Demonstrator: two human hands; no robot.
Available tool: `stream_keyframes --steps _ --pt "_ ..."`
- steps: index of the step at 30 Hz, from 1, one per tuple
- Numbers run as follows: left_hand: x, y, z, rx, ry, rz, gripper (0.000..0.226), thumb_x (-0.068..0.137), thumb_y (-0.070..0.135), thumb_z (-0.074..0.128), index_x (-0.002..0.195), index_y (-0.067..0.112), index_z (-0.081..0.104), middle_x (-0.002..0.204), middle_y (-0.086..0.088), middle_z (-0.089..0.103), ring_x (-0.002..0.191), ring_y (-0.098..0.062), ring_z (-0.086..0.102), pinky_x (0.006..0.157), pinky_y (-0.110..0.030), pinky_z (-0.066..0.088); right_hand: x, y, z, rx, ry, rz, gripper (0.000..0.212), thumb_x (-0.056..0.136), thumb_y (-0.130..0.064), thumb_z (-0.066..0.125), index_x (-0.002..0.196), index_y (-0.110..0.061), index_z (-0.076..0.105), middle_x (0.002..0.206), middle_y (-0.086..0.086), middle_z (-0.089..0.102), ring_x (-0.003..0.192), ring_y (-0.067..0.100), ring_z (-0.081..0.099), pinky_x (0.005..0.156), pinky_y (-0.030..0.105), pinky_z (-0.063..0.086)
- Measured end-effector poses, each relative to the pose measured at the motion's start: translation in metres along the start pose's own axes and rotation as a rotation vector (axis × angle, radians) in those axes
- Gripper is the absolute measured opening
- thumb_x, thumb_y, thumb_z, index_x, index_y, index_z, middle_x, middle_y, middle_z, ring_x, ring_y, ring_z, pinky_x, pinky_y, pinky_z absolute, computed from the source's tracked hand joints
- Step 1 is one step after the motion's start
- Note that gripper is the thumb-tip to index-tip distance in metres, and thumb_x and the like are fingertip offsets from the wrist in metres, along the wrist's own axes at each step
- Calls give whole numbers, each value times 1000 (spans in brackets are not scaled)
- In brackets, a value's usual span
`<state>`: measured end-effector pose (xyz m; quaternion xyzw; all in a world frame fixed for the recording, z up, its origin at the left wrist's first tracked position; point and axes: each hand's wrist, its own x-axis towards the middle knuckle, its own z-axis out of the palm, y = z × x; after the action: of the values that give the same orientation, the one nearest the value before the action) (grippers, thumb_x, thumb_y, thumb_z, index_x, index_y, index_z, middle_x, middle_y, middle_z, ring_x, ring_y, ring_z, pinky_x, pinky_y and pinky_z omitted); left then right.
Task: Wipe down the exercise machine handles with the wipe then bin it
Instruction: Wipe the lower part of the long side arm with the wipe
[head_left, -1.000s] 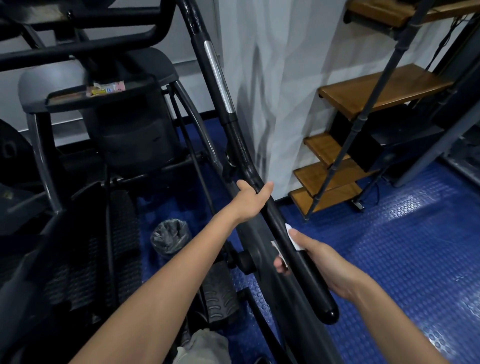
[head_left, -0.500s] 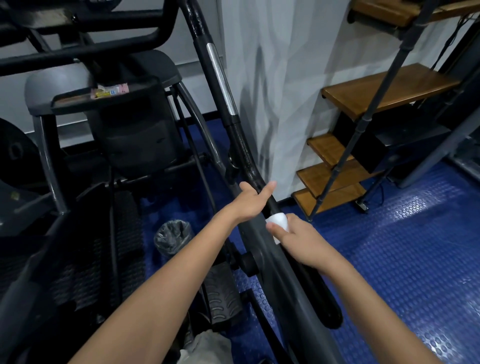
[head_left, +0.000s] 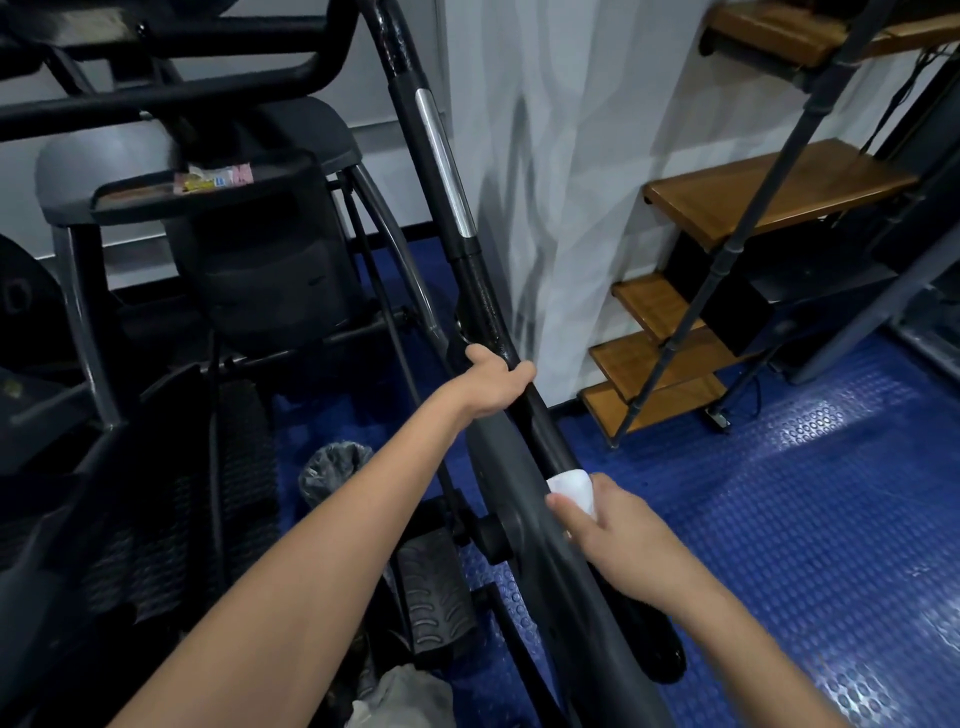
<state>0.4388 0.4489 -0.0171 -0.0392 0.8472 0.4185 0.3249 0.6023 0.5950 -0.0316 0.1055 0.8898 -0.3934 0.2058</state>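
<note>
My left hand (head_left: 493, 384) is wrapped around the black handle (head_left: 524, 410) of the exercise machine, fingers curled over the bar. My right hand (head_left: 618, 535) grips the same handle lower down, pressing one white wipe (head_left: 571, 486) against it; the wipe pokes out above my thumb. I count one bin (head_left: 332, 470), lined with a dark bag, on the blue floor (head_left: 810, 519) left of the handle, past my left forearm. Four wooden stair treads (head_left: 769, 202) rise at right.
</note>
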Motion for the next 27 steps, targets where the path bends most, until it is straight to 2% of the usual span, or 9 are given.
stream_keyframes --steps 2,5,7,12,16,19,22,25,27 --pt "3 -1 -2 30 -25 -3 92 107 50 38 154 -6 -18 162 -21 27 145 -29 34 105 -32 30 6 -9 9 -211 101 -26 35 102 -53 43 107 -18 44 90 -3 60 77 13 58 53 26 37" --pt "7 -2 -4 51 -52 -19 81 106 54 36 153 0 -2 156 -22 33 139 -30 40 107 -34 32 29 -15 11 -252 161 -83 38 101 -54 44 105 -16 43 91 0 59 77 18 57 51 25 34" --pt "8 -3 -3 54 -46 -20 67 107 53 36 147 9 7 149 -20 36 134 -28 41 103 -33 31 46 -19 1 -52 68 -74 44 100 -57 47 107 -14 52 96 3 67 80 14 63 58 26 42" --pt "6 -5 0 1 -40 5 91 107 52 38 155 -3 -15 167 -20 16 151 -29 26 108 -32 28 59 -14 -13 896 -343 129 58 95 -57 59 116 -4 69 98 13 73 90 23 69 94 37 55" --pt "5 -7 4 -12 -5 13 86 107 51 38 155 -4 -9 164 -19 21 147 -27 31 107 -31 29 50 5 0 1207 -425 212 64 91 -55 68 126 -2 67 95 13 68 91 26 67 91 39 51" --pt "5 -7 4 3 11 25 90 107 51 37 155 -6 -13 166 -20 18 150 -29 28 117 -36 27 32 9 -7 968 -379 123 55 96 -49 62 120 -1 67 95 15 71 88 24 68 88 39 55" --pt "8 -9 5 8 -7 5 93 107 53 37 155 -3 -19 166 -20 17 151 -30 25 119 -37 24 19 1 -7 429 -184 18 40 99 -50 54 113 -12 61 94 4 76 86 15 70 93 44 56" --pt "9 -10 4 17 -1 -15 59 107 54 37 141 14 9 145 -16 30 135 -25 34 110 -34 28 20 -10 5 -57 40 10 38 100 -51 50 115 -16 49 101 1 66 88 17 64 68 34 51" --pt "7 -8 2 15 -24 -10 70 107 55 35 150 10 4 154 -17 27 142 -28 31 113 -37 26 22 -21 10 -239 114 12 35 102 -49 47 111 -16 40 99 2 57 82 19 58 54 28 39"
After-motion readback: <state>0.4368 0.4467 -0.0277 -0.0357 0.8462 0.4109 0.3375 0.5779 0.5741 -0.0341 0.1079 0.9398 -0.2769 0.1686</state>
